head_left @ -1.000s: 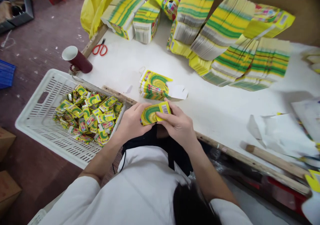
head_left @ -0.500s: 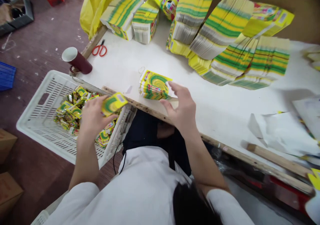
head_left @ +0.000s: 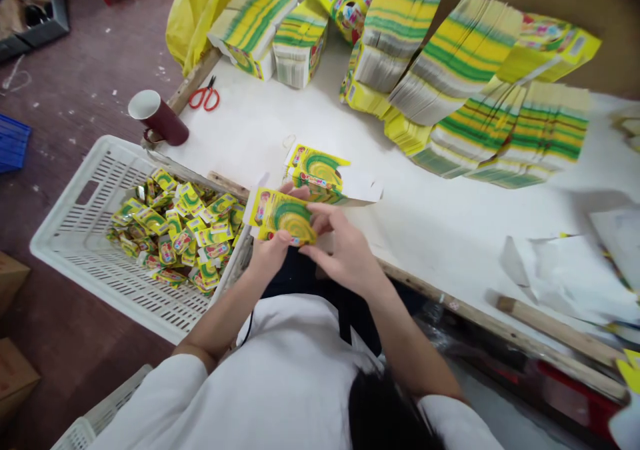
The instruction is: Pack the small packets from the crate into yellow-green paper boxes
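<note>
Between both hands, just over the table's front edge, is a yellow and green printed carton (head_left: 285,217) with white flaps sticking out at its left end. My left hand (head_left: 270,253) grips it from below and the left, thumb on the front face and fingers behind. My right hand (head_left: 345,247) has its fingertips closed on the carton's right end. Right behind it on the table lies a small pile of similar cartons (head_left: 317,170), a white flap stretching out to the right. To the left, a white plastic crate (head_left: 65,237) holds many small yellow-green boxes (head_left: 185,230).
Tall stacks of flat cartons (head_left: 465,50) stand along the back of the white table (head_left: 450,223). Red-handled scissors (head_left: 205,97) and a maroon mug (head_left: 167,123) sit at the left edge. White paper (head_left: 575,270) and a wooden strip (head_left: 555,330) lie at the right.
My left hand has moved right from above the crate, where it held a small box. My right hand has come down from the pile. Both now hold one carton together.
</note>
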The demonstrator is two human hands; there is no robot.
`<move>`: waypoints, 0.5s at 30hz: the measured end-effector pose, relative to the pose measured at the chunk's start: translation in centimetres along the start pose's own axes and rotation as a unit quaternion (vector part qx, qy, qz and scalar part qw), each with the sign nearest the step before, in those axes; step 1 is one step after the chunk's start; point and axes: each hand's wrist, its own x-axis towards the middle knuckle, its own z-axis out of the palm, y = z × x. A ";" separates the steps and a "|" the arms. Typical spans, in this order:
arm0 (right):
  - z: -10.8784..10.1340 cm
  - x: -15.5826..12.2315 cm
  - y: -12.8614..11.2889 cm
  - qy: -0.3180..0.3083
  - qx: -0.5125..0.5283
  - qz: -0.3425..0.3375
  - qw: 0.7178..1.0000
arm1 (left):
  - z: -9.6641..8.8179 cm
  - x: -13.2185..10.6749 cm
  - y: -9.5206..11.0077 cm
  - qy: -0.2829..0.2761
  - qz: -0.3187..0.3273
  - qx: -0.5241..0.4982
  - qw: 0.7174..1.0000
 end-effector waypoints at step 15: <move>0.2 -2.0 1.4 0.095 0.111 0.024 0.989 | -1.8 -1.2 -1.7 0.105 0.028 0.003 0.994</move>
